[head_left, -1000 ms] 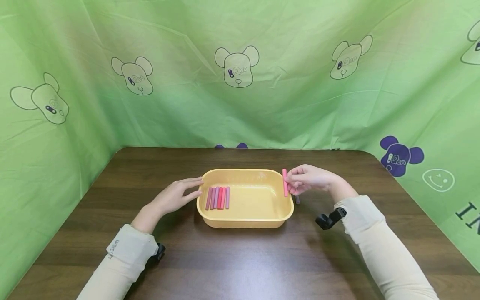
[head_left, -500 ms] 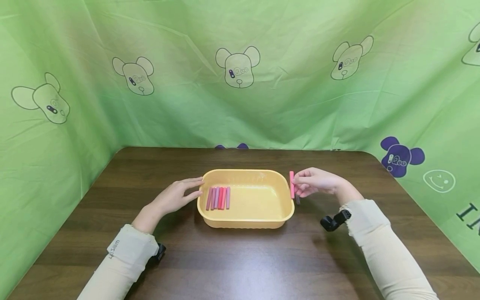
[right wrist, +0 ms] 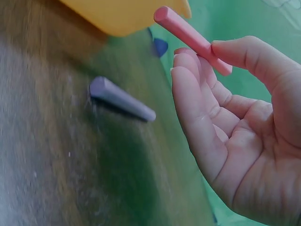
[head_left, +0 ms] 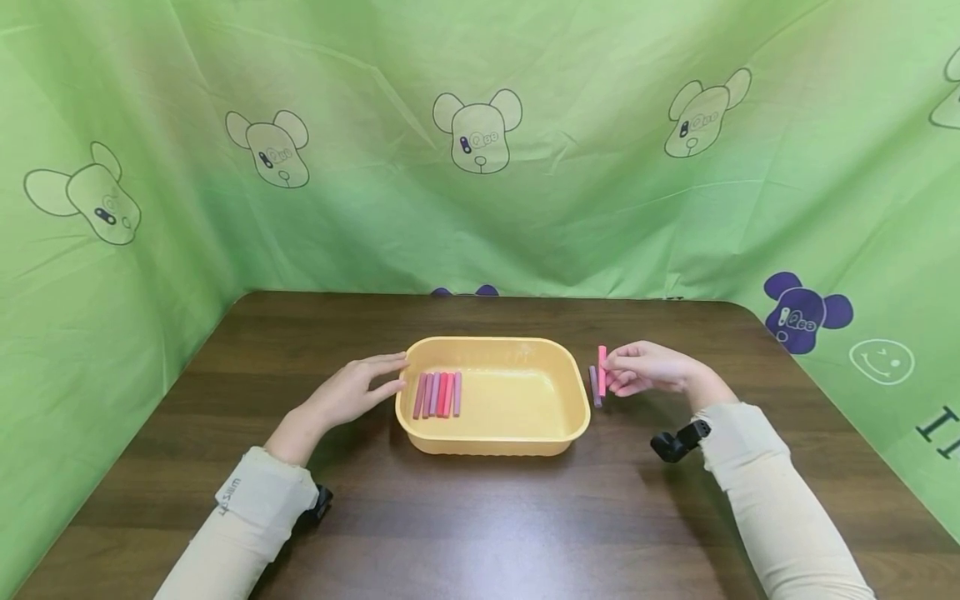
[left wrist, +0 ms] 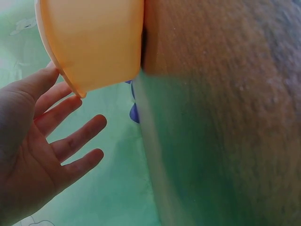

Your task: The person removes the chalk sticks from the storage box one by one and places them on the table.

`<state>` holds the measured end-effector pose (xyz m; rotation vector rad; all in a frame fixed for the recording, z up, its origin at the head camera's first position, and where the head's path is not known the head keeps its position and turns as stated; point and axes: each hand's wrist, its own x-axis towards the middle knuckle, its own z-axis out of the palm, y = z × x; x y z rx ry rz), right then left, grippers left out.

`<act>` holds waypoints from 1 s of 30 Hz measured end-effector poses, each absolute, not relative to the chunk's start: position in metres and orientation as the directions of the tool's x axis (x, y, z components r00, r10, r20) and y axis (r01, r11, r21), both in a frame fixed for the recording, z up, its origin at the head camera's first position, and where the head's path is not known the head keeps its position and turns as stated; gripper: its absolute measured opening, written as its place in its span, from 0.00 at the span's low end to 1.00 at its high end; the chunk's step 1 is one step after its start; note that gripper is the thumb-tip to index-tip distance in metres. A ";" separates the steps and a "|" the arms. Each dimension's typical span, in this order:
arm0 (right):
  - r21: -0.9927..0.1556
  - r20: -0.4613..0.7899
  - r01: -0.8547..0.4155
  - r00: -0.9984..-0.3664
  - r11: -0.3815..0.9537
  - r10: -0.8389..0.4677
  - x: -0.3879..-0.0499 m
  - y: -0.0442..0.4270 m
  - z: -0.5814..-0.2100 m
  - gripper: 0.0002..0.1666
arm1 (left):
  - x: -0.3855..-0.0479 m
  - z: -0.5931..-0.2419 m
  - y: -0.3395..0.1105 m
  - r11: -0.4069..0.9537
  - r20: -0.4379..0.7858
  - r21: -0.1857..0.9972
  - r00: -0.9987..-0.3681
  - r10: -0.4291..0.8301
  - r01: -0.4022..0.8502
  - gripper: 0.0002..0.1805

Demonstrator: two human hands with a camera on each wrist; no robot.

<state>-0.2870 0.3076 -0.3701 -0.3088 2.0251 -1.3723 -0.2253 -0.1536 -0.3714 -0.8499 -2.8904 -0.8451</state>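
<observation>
1. Touched the left end of the yellow tub (head_left: 491, 447) with relaxed fingers of the left hand (head_left: 347, 394), without gripping.
2. Inside that end, saw a row of sticks (head_left: 442, 395).
3. Beside the opposite end, noticed a purple stick (head_left: 595, 387) on the table (head_left: 495, 525).
4. Near it, pinched a pink stick (head_left: 602, 372) in the right hand (head_left: 647, 367).
5. Was probably at the step of positioning this stick; next, seemed to need gentle lowering, clear of the purple one.

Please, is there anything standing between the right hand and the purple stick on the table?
Only the pink stick pinched by the right hand: in the head view, it is on the hand's side facing the purple stick. Nothing else visible stands in the gap.
</observation>
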 end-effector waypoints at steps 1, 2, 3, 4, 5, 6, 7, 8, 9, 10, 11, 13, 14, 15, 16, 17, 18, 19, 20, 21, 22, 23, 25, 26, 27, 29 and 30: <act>-0.893 -0.393 0.173 -0.752 0.416 -0.530 -0.287 0.309 -0.371 0.09 | -0.225 -0.371 -0.154 0.707 0.158 0.495 -0.852 0.498 0.505 0.25; -0.893 -0.395 0.179 -0.751 0.413 -0.529 -0.288 0.310 -0.372 0.09 | -0.226 -0.371 -0.153 0.707 0.158 0.495 -0.853 0.498 0.505 0.25; -0.893 -0.397 0.182 -0.751 0.412 -0.528 -0.288 0.311 -0.373 0.09 | -0.226 -0.371 -0.153 0.708 0.157 0.494 -0.853 0.498 0.504 0.25; -0.892 -0.399 0.185 -0.751 0.413 -0.526 -0.288 0.313 -0.374 0.09 | -0.226 -0.371 -0.153 0.709 0.156 0.493 -0.853 0.498 0.504 0.25; -0.891 -0.402 0.188 -0.751 0.413 -0.524 -0.289 0.314 -0.375 0.09 | -0.226 -0.371 -0.153 0.710 0.156 0.493 -0.853 0.497 0.504 0.25; -0.889 -0.404 0.188 -0.750 0.417 -0.524 -0.289 0.315 -0.376 0.09 | -0.226 -0.371 -0.153 0.710 0.156 0.492 -0.854 0.497 0.503 0.25; -0.886 -0.410 0.192 -0.750 0.422 -0.519 -0.289 0.316 -0.377 0.09 | -0.226 -0.371 -0.154 0.710 0.156 0.492 -0.854 0.497 0.503 0.25; -0.883 -0.414 0.192 -0.751 0.429 -0.515 -0.290 0.316 -0.378 0.09 | -0.226 -0.371 -0.154 0.711 0.155 0.492 -0.854 0.496 0.503 0.25; -0.879 -0.419 0.197 -0.752 0.434 -0.509 -0.290 0.317 -0.379 0.09 | -0.226 -0.371 -0.154 0.711 0.154 0.492 -0.854 0.496 0.502 0.25; -0.875 -0.425 0.199 -0.752 0.440 -0.504 -0.291 0.318 -0.381 0.09 | -0.226 -0.371 -0.154 0.712 0.154 0.492 -0.855 0.496 0.501 0.25; -0.872 -0.430 0.204 -0.753 0.444 -0.498 -0.291 0.318 -0.382 0.09 | -0.227 -0.371 -0.154 0.713 0.153 0.491 -0.855 0.495 0.501 0.25; -0.866 -0.439 0.212 -0.755 0.453 -0.487 -0.292 0.319 -0.383 0.09 | -0.227 -0.371 -0.153 0.714 0.152 0.490 -0.856 0.494 0.499 0.25; -0.864 -0.442 0.213 -0.754 0.455 -0.485 -0.292 0.319 -0.384 0.09 | -0.227 -0.371 -0.153 0.715 0.151 0.490 -0.856 0.494 0.499 0.25; -0.862 -0.447 0.219 -0.755 0.457 -0.481 -0.292 0.319 -0.385 0.09 | -0.227 -0.371 -0.153 0.716 0.150 0.489 -0.857 0.494 0.498 0.25; -0.860 -0.450 0.220 -0.754 0.461 -0.479 -0.293 0.319 -0.386 0.09 | -0.226 -0.371 -0.154 0.717 0.149 0.488 -0.857 0.494 0.498 0.25; -0.858 -0.455 0.226 -0.753 0.462 -0.476 -0.293 0.319 -0.387 0.09 | -0.226 -0.371 -0.154 0.717 0.148 0.488 -0.857 0.494 0.498 0.25; -0.855 -0.459 0.230 -0.752 0.464 -0.473 -0.293 0.319 -0.388 0.08 | -0.226 -0.371 -0.154 0.717 0.148 0.487 -0.856 0.495 0.499 0.25; -0.853 -0.463 0.235 -0.752 0.466 -0.470 -0.294 0.319 -0.390 0.08 | -0.226 -0.371 -0.154 0.717 0.149 0.486 -0.856 0.495 0.500 0.25; -0.851 -0.466 0.237 -0.751 0.468 -0.468 -0.294 0.319 -0.391 0.08 | -0.226 -0.371 -0.154 0.717 0.149 0.486 -0.856 0.496 0.500 0.25; -0.849 -0.470 0.240 -0.751 0.471 -0.464 -0.294 0.319 -0.392 0.08 | -0.226 -0.371 -0.154 0.717 0.151 0.485 -0.855 0.495 0.501 0.25; -0.846 -0.474 0.243 -0.749 0.474 -0.462 -0.295 0.319 -0.393 0.08 | -0.226 -0.371 -0.154 0.716 0.151 0.485 -0.855 0.496 0.501 0.25; -0.844 -0.479 0.248 -0.749 0.476 -0.458 -0.295 0.319 -0.394 0.08 | -0.226 -0.371 -0.154 0.715 0.152 0.486 -0.855 0.497 0.502 0.25; -0.838 -0.485 0.251 -0.749 0.484 -0.451 -0.296 0.319 -0.396 0.08 | -0.225 -0.371 -0.154 0.714 0.152 0.487 -0.854 0.497 0.503 0.25; -0.837 -0.487 0.253 -0.749 0.486 -0.450 -0.296 0.319 -0.396 0.08 | -0.225 -0.371 -0.153 0.714 0.152 0.488 -0.854 0.498 0.503 0.25; -0.836 -0.489 0.254 -0.748 0.487 -0.448 -0.296 0.319 -0.397 0.08 | -0.225 -0.371 -0.153 0.713 0.152 0.488 -0.854 0.498 0.503 0.24; -0.833 -0.494 0.261 -0.750 0.488 -0.441 -0.297 0.318 -0.398 0.07 | -0.225 -0.370 -0.153 0.713 0.150 0.490 -0.854 0.498 0.502 0.24; -0.832 -0.495 0.261 -0.749 0.490 -0.440 -0.297 0.318 -0.398 0.07 | -0.225 -0.370 -0.153 0.713 0.149 0.490 -0.854 0.498 0.501 0.24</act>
